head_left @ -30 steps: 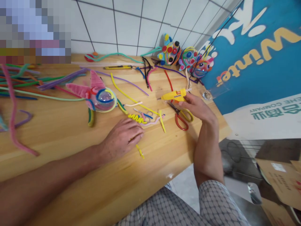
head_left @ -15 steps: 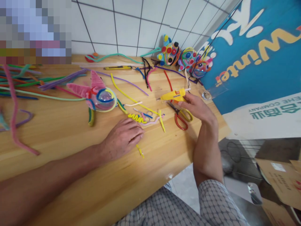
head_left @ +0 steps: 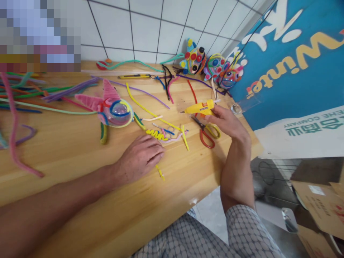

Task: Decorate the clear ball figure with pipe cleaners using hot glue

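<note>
My right hand [head_left: 227, 123] is closed on a yellow hot glue gun [head_left: 200, 108], held just above the wooden table [head_left: 80, 150] with its nozzle pointing left. Red-and-yellow scissors [head_left: 208, 133] lie under that hand. My left hand [head_left: 141, 156] rests palm down on the table, fingers flat and slightly apart, over a short yellow pipe cleaner piece [head_left: 160, 173]. Just beyond its fingertips lies a coiled yellow pipe cleaner [head_left: 156, 135] among small pink and blue scraps. A pink pipe-cleaner figure with a clear dome [head_left: 111, 107] lies further left.
Many long coloured pipe cleaners [head_left: 34, 93] spread over the table's left side. A yellow utility knife [head_left: 134, 76] and two colourful craft figures [head_left: 212, 66] sit by the tiled wall. A blue banner [head_left: 290, 61] stands at right, with cardboard boxes [head_left: 319, 204] on the floor below.
The glue gun in my right hand has tipped a little, its rear end rising slightly. My left hand has stayed put.
</note>
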The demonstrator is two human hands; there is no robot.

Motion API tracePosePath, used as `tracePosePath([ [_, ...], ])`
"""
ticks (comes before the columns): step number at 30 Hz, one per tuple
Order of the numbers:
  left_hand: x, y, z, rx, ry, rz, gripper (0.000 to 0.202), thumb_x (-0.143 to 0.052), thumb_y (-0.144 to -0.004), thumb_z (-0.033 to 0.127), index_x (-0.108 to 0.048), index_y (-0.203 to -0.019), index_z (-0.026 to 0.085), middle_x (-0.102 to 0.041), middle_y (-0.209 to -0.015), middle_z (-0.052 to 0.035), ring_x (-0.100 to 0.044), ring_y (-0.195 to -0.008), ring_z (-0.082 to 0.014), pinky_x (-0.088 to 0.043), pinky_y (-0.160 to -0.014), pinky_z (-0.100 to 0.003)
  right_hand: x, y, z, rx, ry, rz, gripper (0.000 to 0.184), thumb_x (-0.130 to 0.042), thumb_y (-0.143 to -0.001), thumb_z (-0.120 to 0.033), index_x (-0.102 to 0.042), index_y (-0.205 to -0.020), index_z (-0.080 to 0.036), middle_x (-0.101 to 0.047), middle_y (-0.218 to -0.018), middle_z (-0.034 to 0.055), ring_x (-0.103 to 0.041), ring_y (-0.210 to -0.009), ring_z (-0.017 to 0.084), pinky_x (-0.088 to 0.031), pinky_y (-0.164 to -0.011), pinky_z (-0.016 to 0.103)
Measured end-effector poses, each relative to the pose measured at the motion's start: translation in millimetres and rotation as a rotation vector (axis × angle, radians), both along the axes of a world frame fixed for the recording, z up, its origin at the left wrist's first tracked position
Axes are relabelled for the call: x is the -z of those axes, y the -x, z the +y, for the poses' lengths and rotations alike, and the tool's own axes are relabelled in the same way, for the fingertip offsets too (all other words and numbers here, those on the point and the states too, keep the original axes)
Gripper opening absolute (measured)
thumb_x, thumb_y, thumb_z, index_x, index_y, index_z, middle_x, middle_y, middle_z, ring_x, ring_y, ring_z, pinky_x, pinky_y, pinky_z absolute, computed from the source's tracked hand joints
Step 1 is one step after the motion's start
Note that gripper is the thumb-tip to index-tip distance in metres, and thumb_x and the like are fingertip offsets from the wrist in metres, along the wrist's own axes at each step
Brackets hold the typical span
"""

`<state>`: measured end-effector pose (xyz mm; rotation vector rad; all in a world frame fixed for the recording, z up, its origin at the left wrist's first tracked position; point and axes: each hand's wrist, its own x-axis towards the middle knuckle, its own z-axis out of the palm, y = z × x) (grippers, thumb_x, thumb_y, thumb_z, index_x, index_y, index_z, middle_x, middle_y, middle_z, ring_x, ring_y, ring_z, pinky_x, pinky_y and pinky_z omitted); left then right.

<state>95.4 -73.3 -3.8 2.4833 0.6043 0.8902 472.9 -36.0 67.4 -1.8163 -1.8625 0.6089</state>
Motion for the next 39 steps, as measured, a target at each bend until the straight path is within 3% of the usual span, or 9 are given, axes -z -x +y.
tracePosePath([
  [3, -0.2, 0, 0, 0.001, 0.008, 0.005, 0.018, -0.062, -0.114, 0.018, -0.077, -0.106, 0.02, -0.085, -0.104, -0.0043, -0.075, -0.098, -0.0223, -0.057, -0.096, -0.042, -1.0, -1, 0, 0.023, 0.002, -0.025, 0.033, -0.077, -0.09, -0.058, -0.066, -0.088, -0.027, -0.063, -0.086, 0.0012, -0.053, -0.08, 0.022, -0.041, -0.071, 0.038],
  [9, 1.0, 0, 0, -0.001, 0.029, -0.003, 0.019, -0.061, -0.114, 0.019, -0.077, -0.105, 0.022, -0.085, -0.103, -0.0036, -0.075, -0.097, -0.0222, -0.056, -0.096, -0.042, -0.4, 2, 0, -0.015, 0.046, 0.018, 0.033, -0.079, -0.09, -0.061, -0.071, -0.093, -0.029, -0.071, -0.093, 0.0028, -0.059, -0.086, 0.025, -0.045, -0.074, 0.039],
  [13, 0.8, -1, 0, 0.004, 0.002, -0.021, 0.016, -0.062, -0.113, 0.017, -0.076, -0.105, 0.021, -0.085, -0.103, -0.0041, -0.075, -0.097, -0.0224, -0.056, -0.095, -0.042, 2.1, 3, 1, 0.014, -0.003, 0.007, 0.026, -0.076, -0.091, -0.054, -0.07, -0.095, -0.029, -0.067, -0.089, 0.0011, -0.056, -0.082, 0.023, -0.042, -0.073, 0.038],
  [20, 0.8, -1, 0, -0.001, -0.023, -0.015, 0.016, -0.063, -0.113, 0.016, -0.076, -0.105, 0.019, -0.085, -0.102, -0.0042, -0.075, -0.096, -0.0224, -0.057, -0.094, -0.042, 11.6, 16, 8, 0.096, -0.126, -0.04, 0.025, -0.068, -0.095, -0.052, -0.059, -0.092, -0.029, -0.056, -0.084, -0.0006, -0.05, -0.08, 0.022, -0.039, -0.074, 0.037],
  [27, 3.0, 0, 0, -0.01, 0.021, 0.018, 0.02, -0.06, -0.115, 0.02, -0.078, -0.105, 0.021, -0.085, -0.104, -0.0049, -0.076, -0.098, -0.0227, -0.057, -0.096, -0.044, 16.2, 35, 14, 0.115, -0.119, -0.102, 0.02, -0.068, -0.095, -0.041, -0.055, -0.087, -0.028, -0.062, -0.084, 0.0006, -0.055, -0.082, 0.023, -0.04, -0.076, 0.039],
  [39, 0.1, 0, 0, 0.001, 0.008, -0.006, 0.018, -0.063, -0.113, 0.018, -0.077, -0.103, 0.02, -0.085, -0.102, -0.0047, -0.075, -0.096, -0.0228, -0.057, -0.094, -0.043, 1.3, 22, 5, 0.07, -0.055, -0.071, 0.018, -0.066, -0.089, -0.04, -0.054, -0.083, -0.028, -0.057, -0.08, -0.0005, -0.05, -0.077, 0.021, -0.035, -0.07, 0.037],
])
